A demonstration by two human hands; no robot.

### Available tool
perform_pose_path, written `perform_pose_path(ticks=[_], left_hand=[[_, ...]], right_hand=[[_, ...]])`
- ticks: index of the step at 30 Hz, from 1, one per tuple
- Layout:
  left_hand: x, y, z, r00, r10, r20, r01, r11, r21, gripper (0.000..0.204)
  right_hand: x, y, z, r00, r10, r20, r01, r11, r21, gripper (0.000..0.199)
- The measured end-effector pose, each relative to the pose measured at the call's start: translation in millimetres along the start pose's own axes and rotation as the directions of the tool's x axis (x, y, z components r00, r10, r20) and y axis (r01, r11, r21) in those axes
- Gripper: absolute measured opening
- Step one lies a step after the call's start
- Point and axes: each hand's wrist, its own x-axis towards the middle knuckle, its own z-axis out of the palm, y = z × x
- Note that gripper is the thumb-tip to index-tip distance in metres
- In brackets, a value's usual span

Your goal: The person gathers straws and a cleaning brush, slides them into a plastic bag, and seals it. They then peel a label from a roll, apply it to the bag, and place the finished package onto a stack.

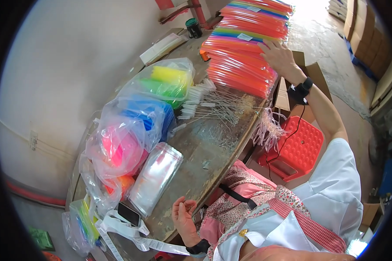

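Observation:
My right hand [279,60] reaches to the far side and rests, fingers spread, on the right edge of a tall stack of clear packs of coloured straws [237,65], mostly orange-red with rainbow bands. It does not visibly grip a pack. My left hand [184,219] hovers by the table's near edge, its fingers loosely bent and nothing seen in them. Close to it lies a pile of clear plastic sleeves [156,178]. Thin wire-handled brushes [204,102] with white bristles are strewn in front of the straw stack.
Clear bags of yellow, green, blue and pink straws [137,113] line the table's wall side. A phone [129,214] lies on a white label strip [154,245]. Right of the table stand a red stool [301,141] and an open carton [315,78]; pale strings [269,130] hang off the edge.

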Motion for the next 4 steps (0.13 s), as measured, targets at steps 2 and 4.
perform_pose_path(ticks=[2,4], left_hand=[[-4,-4,-14,1.000,0.010,-0.028,-0.010,1.000,0.000,0.028],[-4,-5,-22,0.999,0.008,-0.039,-0.008,1.000,-0.006,0.028]], right_hand=[[10,-16,-6,0.999,-0.004,0.044,0.006,0.999,-0.039,0.040],[32,-57,-8,0.996,-0.078,0.039,0.078,0.997,-0.009,0.040]])
